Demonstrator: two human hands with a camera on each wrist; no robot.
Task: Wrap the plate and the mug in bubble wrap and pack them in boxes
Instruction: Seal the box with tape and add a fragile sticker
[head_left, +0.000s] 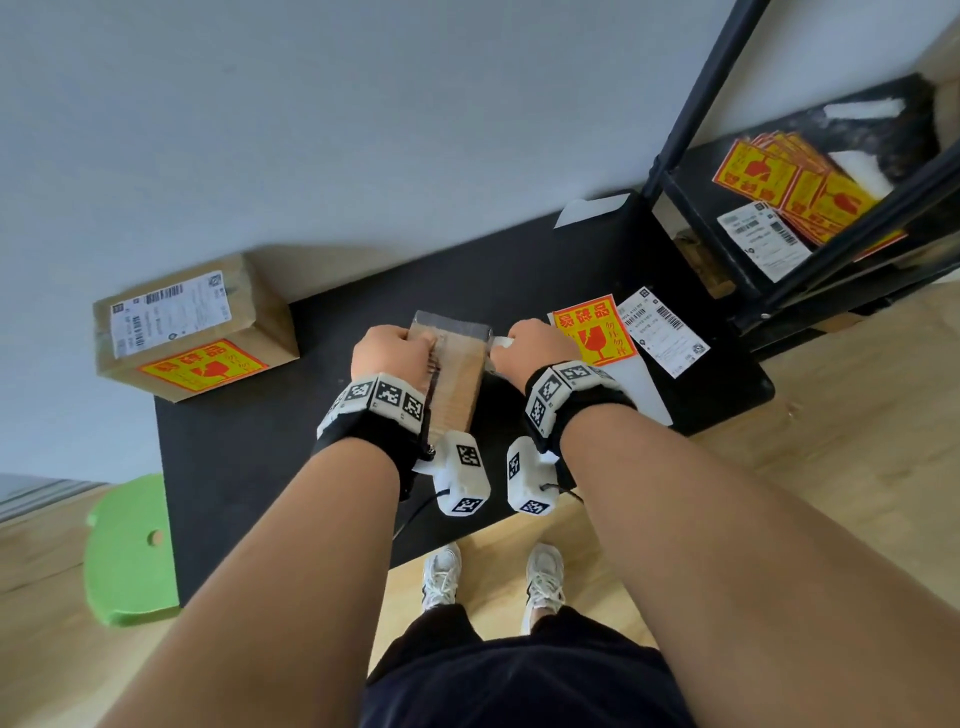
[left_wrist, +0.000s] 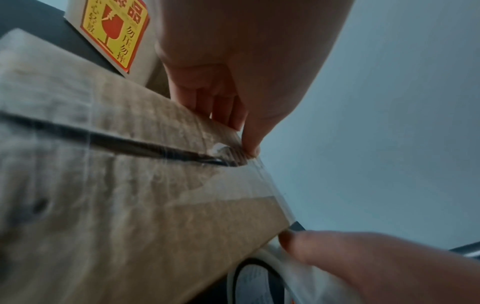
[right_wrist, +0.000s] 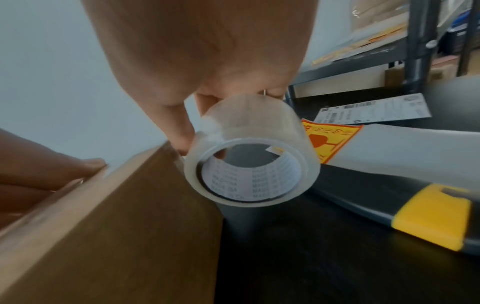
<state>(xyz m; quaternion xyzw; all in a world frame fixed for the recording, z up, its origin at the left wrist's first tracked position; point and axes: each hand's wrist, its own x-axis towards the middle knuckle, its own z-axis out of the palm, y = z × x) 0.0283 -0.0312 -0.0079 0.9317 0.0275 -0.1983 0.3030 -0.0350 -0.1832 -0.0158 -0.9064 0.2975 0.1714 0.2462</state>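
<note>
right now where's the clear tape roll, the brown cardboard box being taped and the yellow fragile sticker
clear tape roll (right_wrist: 250, 164): right wrist view, front rim
brown cardboard box (head_left: 457, 374): head view, top face
yellow fragile sticker (head_left: 595, 330): head view, centre

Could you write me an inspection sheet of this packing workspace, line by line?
Surface: black mat on a wooden floor.
Job's things: small box with its seam under clear tape; tape roll; labelled box at the mat's left edge. Plate, mug: nothing seen.
Clutter: fragile sticker, shipping label, yellow-and-black cutter, green stool.
Hands: left hand holds the small box; right hand grips the tape roll.
Cables: thin black lead below the left wrist camera.
Surroundings: pale wall, black shelf rack with sticker stacks.
</note>
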